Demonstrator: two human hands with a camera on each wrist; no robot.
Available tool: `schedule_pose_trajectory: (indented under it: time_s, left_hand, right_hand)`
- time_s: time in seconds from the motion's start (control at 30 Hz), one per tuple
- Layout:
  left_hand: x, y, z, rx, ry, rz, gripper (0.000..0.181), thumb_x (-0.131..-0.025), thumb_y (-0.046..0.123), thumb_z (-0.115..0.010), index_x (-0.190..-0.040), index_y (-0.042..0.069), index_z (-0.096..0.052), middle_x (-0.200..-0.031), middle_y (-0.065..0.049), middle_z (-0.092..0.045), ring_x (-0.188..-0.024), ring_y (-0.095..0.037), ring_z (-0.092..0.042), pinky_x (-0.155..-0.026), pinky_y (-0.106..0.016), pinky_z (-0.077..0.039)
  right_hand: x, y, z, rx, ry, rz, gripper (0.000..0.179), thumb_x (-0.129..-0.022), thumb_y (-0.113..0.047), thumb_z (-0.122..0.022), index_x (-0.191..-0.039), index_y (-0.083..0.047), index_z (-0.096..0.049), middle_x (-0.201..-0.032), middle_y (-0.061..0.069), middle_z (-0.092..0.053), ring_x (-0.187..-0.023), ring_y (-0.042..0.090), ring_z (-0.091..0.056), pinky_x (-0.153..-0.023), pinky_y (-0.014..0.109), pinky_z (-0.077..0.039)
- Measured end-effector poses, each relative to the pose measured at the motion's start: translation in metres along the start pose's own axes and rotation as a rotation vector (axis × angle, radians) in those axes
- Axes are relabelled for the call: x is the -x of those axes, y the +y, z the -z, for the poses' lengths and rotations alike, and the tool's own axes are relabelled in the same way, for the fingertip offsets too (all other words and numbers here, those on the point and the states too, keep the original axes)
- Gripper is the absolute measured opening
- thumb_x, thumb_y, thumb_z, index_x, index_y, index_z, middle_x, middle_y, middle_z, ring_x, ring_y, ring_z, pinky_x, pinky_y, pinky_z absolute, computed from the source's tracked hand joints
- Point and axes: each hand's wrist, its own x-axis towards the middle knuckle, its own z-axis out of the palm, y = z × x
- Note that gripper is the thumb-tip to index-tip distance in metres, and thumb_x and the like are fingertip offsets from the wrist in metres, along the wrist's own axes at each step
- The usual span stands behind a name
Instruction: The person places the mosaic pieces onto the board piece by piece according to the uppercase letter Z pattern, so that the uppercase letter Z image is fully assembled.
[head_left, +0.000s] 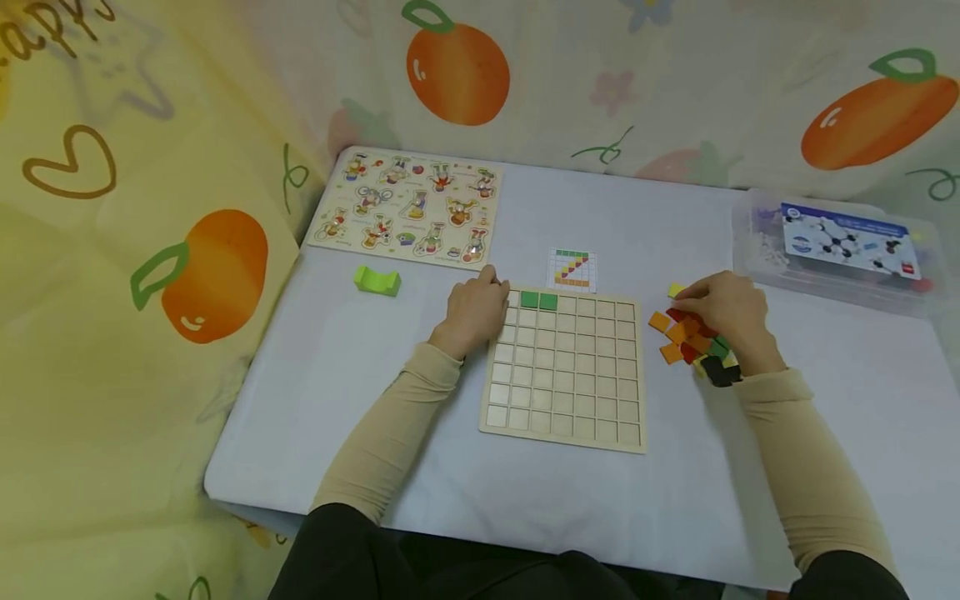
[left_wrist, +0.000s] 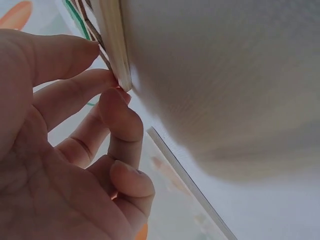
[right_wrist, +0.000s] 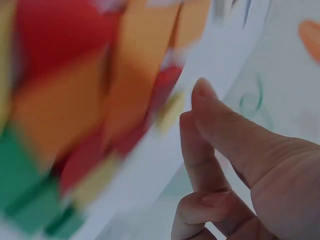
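Observation:
A square wooden grid board [head_left: 564, 375] lies on the table, with two green tiles [head_left: 539, 301] in its top row. My left hand [head_left: 474, 310] is at the board's upper left corner, its thumb and forefinger on the board edge [left_wrist: 117, 55] in the left wrist view. Over a loose heap of red, orange, green, yellow and black tiles [head_left: 695, 333] hovers my right hand [head_left: 727, 310]. Its thumb and forefinger tips are close together, and no tile shows between them. Beside those fingertips lies a yellow tile [head_left: 675, 289]. A small pattern card [head_left: 572, 271] lies just beyond the board.
A wooden picture puzzle [head_left: 408, 207] lies at the far left, with a bright green block [head_left: 377, 282] in front of it. At the back right stands a clear plastic box [head_left: 840, 250] with a blue and white label. A fruit-print curtain [head_left: 540, 92] hangs behind the table.

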Motion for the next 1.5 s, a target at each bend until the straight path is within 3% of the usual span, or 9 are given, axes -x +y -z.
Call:
schedule_pose_trajectory:
  time_s: [0.13,0.27,0.6,0.83,1.0,1.3,1.4,1.5]
  left_hand:
    - [0.001,-0.001,-0.001,0.002,0.014,-0.014,0.040,-0.108,0.022,-0.051,-0.144,0.009,-0.061,-0.131,-0.013,-0.060,-0.101,-0.035,-0.071,-0.084,-0.047,-0.057]
    - [0.002,-0.002,-0.001,0.009,0.035,-0.029,0.039,-0.107,0.021,-0.053,-0.142,0.008,-0.062,-0.129,-0.014,-0.061,-0.100,-0.035,-0.072,-0.082,-0.047,-0.058]
    - [0.003,-0.003,0.000,0.011,0.061,-0.035,0.038,-0.106,0.021,-0.054,-0.141,0.007,-0.063,-0.128,-0.013,-0.062,-0.099,-0.035,-0.073,-0.080,-0.048,-0.059]
    - [0.003,-0.002,0.000,0.021,0.023,-0.029,0.041,-0.107,0.022,-0.053,-0.145,0.008,-0.060,-0.131,-0.013,-0.060,-0.102,-0.035,-0.073,-0.082,-0.046,-0.058]
    - [0.003,-0.002,-0.001,-0.001,0.053,-0.037,0.039,-0.106,0.022,-0.054,-0.142,0.008,-0.063,-0.130,-0.013,-0.062,-0.098,-0.035,-0.073,-0.080,-0.047,-0.059]
    - [0.003,-0.003,0.001,0.001,0.041,-0.035,0.040,-0.107,0.022,-0.053,-0.143,0.007,-0.061,-0.132,-0.014,-0.060,-0.100,-0.035,-0.072,-0.082,-0.048,-0.059]
    - [0.003,-0.002,0.001,0.005,0.030,-0.030,0.041,-0.107,0.023,-0.053,-0.145,0.008,-0.060,-0.133,-0.013,-0.060,-0.101,-0.035,-0.072,-0.083,-0.048,-0.058]
    - [0.004,-0.001,0.000,0.004,0.019,-0.023,0.042,-0.108,0.023,-0.052,-0.147,0.007,-0.058,-0.133,-0.013,-0.059,-0.101,-0.035,-0.073,-0.084,-0.047,-0.059]
  right_hand:
    - [0.005,0.028,0.011,0.011,-0.022,-0.118,0.038,-0.097,-0.034,-0.069,-0.122,-0.005,-0.075,-0.131,0.033,-0.064,-0.112,0.052,-0.056,-0.079,0.054,-0.044]
    - [0.011,0.046,0.016,0.014,-0.045,-0.176,0.038,-0.097,-0.031,-0.069,-0.123,-0.003,-0.073,-0.128,0.033,-0.064,-0.110,0.051,-0.054,-0.079,0.054,-0.040]
    - [0.011,0.066,0.021,0.032,-0.119,-0.204,0.049,-0.093,-0.035,-0.074,-0.130,-0.003,-0.069,-0.136,0.040,-0.054,-0.116,0.058,-0.053,-0.080,0.057,-0.041]
    - [0.015,0.064,0.027,0.027,-0.076,-0.179,0.037,-0.091,-0.031,-0.076,-0.110,0.001,-0.074,-0.119,0.034,-0.064,-0.100,0.050,-0.055,-0.072,0.051,-0.041]
    - [0.016,0.048,0.034,0.015,-0.040,-0.126,0.031,-0.094,-0.029,-0.075,-0.104,0.001,-0.076,-0.113,0.031,-0.069,-0.095,0.045,-0.056,-0.070,0.047,-0.042]
    - [-0.009,-0.020,0.016,-0.085,-0.097,0.145,0.032,-0.093,-0.030,-0.077,-0.107,-0.001,-0.077,-0.115,0.026,-0.074,-0.090,0.036,-0.061,-0.068,0.035,-0.047]
    - [-0.016,-0.045,0.006,-0.111,-0.101,0.229,0.028,-0.092,-0.029,-0.079,-0.104,-0.004,-0.079,-0.119,0.025,-0.074,-0.096,0.037,-0.062,-0.079,0.044,-0.053]
    - [-0.021,-0.069,-0.006,-0.130,-0.110,0.289,0.025,-0.090,-0.027,-0.081,-0.101,-0.005,-0.080,-0.118,0.023,-0.075,-0.105,0.041,-0.063,-0.095,0.056,-0.051]
